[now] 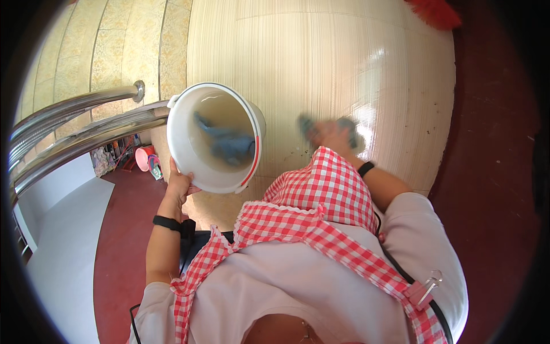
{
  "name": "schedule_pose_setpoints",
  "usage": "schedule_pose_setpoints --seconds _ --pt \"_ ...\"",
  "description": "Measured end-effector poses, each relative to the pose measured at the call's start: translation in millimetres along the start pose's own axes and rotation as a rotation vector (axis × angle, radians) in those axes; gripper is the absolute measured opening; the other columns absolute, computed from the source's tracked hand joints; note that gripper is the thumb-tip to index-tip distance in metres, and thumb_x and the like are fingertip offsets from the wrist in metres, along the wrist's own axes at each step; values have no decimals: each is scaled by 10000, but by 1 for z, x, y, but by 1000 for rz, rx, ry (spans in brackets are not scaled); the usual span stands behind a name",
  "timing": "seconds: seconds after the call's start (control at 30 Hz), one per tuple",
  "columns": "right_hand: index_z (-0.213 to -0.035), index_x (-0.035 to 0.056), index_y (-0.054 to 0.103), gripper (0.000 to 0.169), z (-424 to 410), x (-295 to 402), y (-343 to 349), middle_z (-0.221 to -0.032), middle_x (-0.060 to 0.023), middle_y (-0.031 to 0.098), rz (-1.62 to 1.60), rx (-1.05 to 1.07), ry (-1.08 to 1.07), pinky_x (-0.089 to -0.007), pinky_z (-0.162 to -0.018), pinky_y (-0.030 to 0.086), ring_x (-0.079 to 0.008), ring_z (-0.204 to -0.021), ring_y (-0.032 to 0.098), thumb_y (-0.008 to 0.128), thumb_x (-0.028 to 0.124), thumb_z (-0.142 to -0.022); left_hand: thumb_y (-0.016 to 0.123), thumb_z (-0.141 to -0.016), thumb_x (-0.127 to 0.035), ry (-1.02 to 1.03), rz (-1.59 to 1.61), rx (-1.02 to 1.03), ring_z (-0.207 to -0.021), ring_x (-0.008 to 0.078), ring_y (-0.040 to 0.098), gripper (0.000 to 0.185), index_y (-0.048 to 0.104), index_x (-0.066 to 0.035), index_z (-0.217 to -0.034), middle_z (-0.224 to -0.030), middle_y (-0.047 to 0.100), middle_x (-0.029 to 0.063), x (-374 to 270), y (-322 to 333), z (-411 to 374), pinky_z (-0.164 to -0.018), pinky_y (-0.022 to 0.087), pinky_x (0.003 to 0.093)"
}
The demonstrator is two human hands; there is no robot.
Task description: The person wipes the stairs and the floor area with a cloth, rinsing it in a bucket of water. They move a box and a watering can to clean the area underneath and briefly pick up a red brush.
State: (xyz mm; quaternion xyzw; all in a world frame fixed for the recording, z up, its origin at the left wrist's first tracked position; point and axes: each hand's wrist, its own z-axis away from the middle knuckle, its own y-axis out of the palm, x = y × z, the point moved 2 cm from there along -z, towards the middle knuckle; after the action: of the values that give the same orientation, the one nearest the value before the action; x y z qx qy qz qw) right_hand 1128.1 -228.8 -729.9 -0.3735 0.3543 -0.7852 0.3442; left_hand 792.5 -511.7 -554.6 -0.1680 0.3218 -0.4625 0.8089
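My left hand grips the near left rim of a white plastic bucket, with the thumb over the edge. The bucket tips toward me and shows murky water with a blue cloth partly under the surface. A red strip runs along the bucket's right rim. To the right, my right hand is blurred and presses a greyish-green cloth against pale striped tile. Parts of that cloth stick out on both sides of the hand. Wet, shiny patches lie around it.
Stainless steel handrails come in from the left, close to the bucket. Patterned yellowish tiled steps lie at upper left. Dark red floor borders the tile on the right. A pink basin stands far below left; red bristles show at upper right.
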Motion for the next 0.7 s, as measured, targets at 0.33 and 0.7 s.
schedule_pose_setpoints --seconds 0.33,0.7 --pt "-1360 213 622 567 36 -98 20 -1391 -235 540 -469 -599 51 -528 -1110 391 -459 -1292 479 680 163 -798 484 -971 52 86 -42 39 -822 285 718 928 -62 -368 -1591 -1253 618 195 10 -19 -20 -597 641 414" --pt "-1492 126 435 754 37 -105 80 -1481 -193 442 -69 -402 540 -532 -1029 452 -401 -1249 515 732 256 -812 494 -971 51 43 -31 112 -839 252 715 960 -99 -369 -1597 -1230 641 171 39 -52 -32 -657 639 433"
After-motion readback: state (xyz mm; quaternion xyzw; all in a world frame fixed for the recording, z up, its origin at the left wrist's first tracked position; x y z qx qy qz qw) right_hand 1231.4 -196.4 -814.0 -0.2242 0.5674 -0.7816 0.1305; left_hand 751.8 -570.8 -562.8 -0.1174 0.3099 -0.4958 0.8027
